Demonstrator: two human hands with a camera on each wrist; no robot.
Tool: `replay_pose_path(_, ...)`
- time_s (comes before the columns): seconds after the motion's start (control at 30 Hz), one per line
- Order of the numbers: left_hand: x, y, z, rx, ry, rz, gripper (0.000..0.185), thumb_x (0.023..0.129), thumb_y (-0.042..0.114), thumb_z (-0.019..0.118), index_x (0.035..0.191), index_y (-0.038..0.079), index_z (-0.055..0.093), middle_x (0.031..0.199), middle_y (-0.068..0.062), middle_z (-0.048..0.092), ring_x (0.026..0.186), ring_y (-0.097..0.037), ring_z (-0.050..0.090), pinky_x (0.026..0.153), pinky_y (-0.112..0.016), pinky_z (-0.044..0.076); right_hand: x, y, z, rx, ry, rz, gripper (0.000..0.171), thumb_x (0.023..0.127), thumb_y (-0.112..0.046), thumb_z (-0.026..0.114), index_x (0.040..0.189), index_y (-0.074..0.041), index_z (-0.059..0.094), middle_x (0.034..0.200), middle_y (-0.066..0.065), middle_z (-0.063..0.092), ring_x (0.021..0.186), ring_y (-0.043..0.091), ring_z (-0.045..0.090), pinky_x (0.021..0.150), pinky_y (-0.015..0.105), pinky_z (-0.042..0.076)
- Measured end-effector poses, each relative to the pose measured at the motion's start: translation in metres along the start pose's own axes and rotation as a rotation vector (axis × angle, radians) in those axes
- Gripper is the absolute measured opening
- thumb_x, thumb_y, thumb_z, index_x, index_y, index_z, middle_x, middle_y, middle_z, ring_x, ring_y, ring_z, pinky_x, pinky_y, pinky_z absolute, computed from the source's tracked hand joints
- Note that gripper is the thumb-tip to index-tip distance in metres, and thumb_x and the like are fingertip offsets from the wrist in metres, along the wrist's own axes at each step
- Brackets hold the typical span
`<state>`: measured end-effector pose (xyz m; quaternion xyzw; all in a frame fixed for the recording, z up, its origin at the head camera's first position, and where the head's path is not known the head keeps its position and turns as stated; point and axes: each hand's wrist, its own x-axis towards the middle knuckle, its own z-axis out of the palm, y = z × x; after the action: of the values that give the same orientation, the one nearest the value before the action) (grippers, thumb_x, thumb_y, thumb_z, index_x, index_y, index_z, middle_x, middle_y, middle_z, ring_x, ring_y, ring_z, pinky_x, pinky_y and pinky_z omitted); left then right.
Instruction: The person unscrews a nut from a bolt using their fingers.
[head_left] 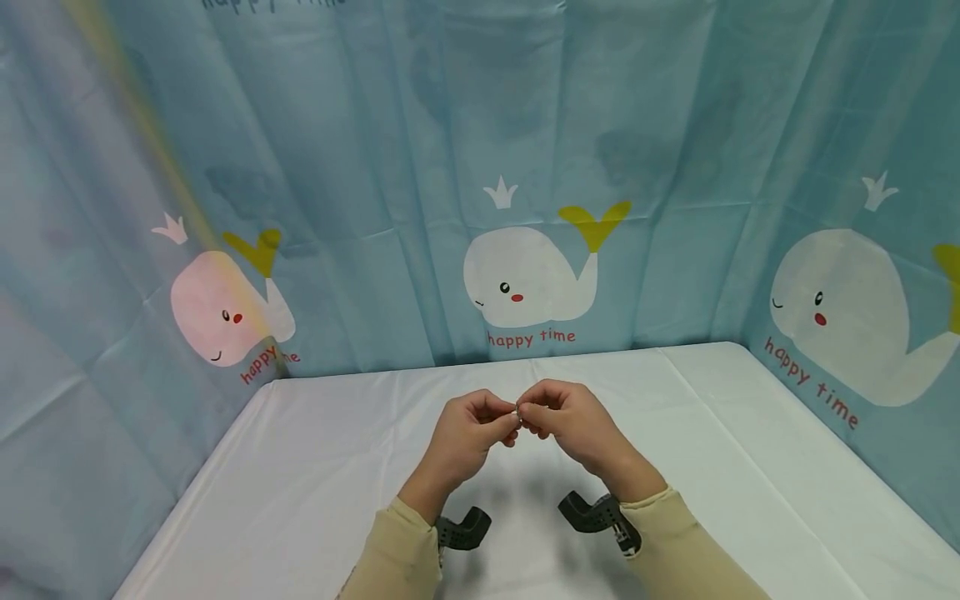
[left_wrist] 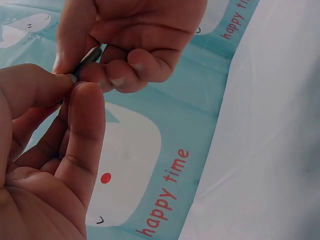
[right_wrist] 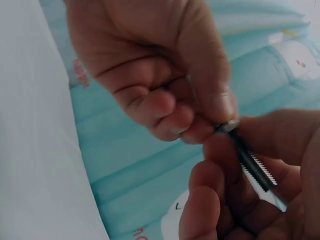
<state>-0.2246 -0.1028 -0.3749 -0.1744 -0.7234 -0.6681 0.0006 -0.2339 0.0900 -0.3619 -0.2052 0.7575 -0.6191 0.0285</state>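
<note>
Above the table, my left hand and right hand meet fingertip to fingertip over a small dark threaded bolt. Its threaded shaft points toward my right palm in the right wrist view. At the other end of that shaft sits a small silvery piece, right between both hands' fingertips. In the left wrist view, thumb and forefinger of my left hand pinch at one end of the bolt. My right hand pinches it from the other side, other fingers curled. The fingertips hide part of the bolt.
A white cloth covers the table. Behind and beside it hangs a blue curtain printed with whales. Dark camera mounts sit at both wrists, next to beige sleeves.
</note>
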Motion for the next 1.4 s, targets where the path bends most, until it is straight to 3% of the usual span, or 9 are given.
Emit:
replay_pose_path(0.17,0.0005,-0.0007,-0.0007,-0.002,0.015,-0.001,0.012,0.092,0.008,0.071,0.097,-0.002,0.069,0.086,-0.014,0.07,0.073,-0.026,0.067,0.074,-0.038,0.058,-0.0009,-0.0006,-0.0007,0.017,-0.017,0.001,0.023,0.093,-0.014,0.067,0.114,-0.004,0.067,0.103,0.013,0.065,0.088,0.03,0.064,0.072,0.039,0.052)
replay_pose_path(0.33,-0.0002,0.0004,-0.0004,0.033,0.0,0.009,0.012,0.092,0.012,0.072,0.096,0.001,0.07,0.088,-0.011,0.071,0.074,-0.026,0.067,0.073,-0.038,0.057,-0.0002,-0.0007,0.0003,-0.002,-0.016,0.025,0.019,0.099,-0.022,0.064,0.097,-0.004,0.07,0.083,0.013,0.065,0.073,0.027,0.058,0.064,0.036,0.051)
replay_pose_path(0.43,-0.0006,0.0008,-0.0012,0.034,0.007,0.008,0.01,0.091,0.011,0.072,0.096,0.003,0.07,0.087,-0.013,0.071,0.074,-0.026,0.067,0.073,-0.038,0.057,-0.0007,-0.002,-0.0004,-0.018,-0.015,0.027,0.012,0.094,-0.011,0.066,0.104,-0.008,0.07,0.098,0.01,0.067,0.082,0.025,0.063,0.069,0.037,0.052)
replay_pose_path(0.6,0.0,-0.0001,-0.0028,0.036,0.014,0.005,0.009,0.09,0.011,0.072,0.096,0.004,0.071,0.087,-0.015,0.071,0.074,-0.026,0.067,0.074,-0.039,0.057,-0.0012,-0.0025,-0.0019,-0.004,-0.053,0.043,0.035,0.092,-0.014,0.067,0.126,-0.009,0.063,0.114,0.011,0.063,0.091,0.027,0.063,0.073,0.039,0.053)
replay_pose_path(0.87,-0.0003,-0.0011,-0.0003,0.052,-0.008,0.025,0.011,0.09,0.013,0.074,0.096,0.004,0.072,0.089,-0.008,0.072,0.071,-0.026,0.067,0.073,-0.042,0.058,0.0019,0.0027,-0.0005,-0.066,0.004,0.054,0.021,0.101,-0.024,0.061,0.091,-0.009,0.072,0.085,0.009,0.067,0.069,0.026,0.059,0.064,0.037,0.052)
replay_pose_path(0.97,-0.0002,-0.0016,0.001,0.057,-0.002,0.017,0.01,0.09,0.011,0.074,0.096,0.004,0.072,0.087,-0.012,0.071,0.071,-0.025,0.067,0.074,-0.044,0.057,0.0008,0.001,-0.0025,-0.048,-0.003,0.041,0.008,0.096,-0.012,0.064,0.099,-0.009,0.071,0.096,0.011,0.066,0.077,0.029,0.063,0.068,0.039,0.053)
replay_pose_path(1.13,-0.0003,-0.0009,0.0003,0.042,0.014,0.003,0.01,0.09,0.008,0.073,0.097,0.001,0.071,0.087,-0.015,0.07,0.072,-0.025,0.067,0.073,-0.038,0.058,-0.0003,-0.0034,-0.0034,-0.008,-0.011,0.043,0.04,0.087,0.001,0.063,0.125,-0.012,0.063,0.121,0.01,0.058,0.095,0.027,0.064,0.076,0.04,0.053)
replay_pose_path(1.3,0.0,-0.0003,-0.0005,0.044,0.011,0.011,0.01,0.09,0.009,0.073,0.097,0.002,0.07,0.089,-0.011,0.071,0.072,-0.025,0.067,0.073,-0.038,0.057,-0.0001,-0.0037,-0.0022,-0.015,-0.017,0.073,0.021,0.099,-0.021,0.06,0.111,-0.006,0.068,0.093,0.012,0.066,0.076,0.026,0.062,0.066,0.035,0.052)
replay_pose_path(1.4,0.0001,-0.0003,0.0001,0.039,0.009,0.012,0.011,0.09,0.009,0.073,0.096,0.001,0.07,0.09,-0.01,0.071,0.072,-0.025,0.067,0.072,-0.038,0.058,0.0,-0.0022,-0.002,-0.014,-0.037,0.078,0.032,0.103,-0.031,0.055,0.095,-0.004,0.07,0.077,0.012,0.066,0.067,0.024,0.059,0.061,0.032,0.05)
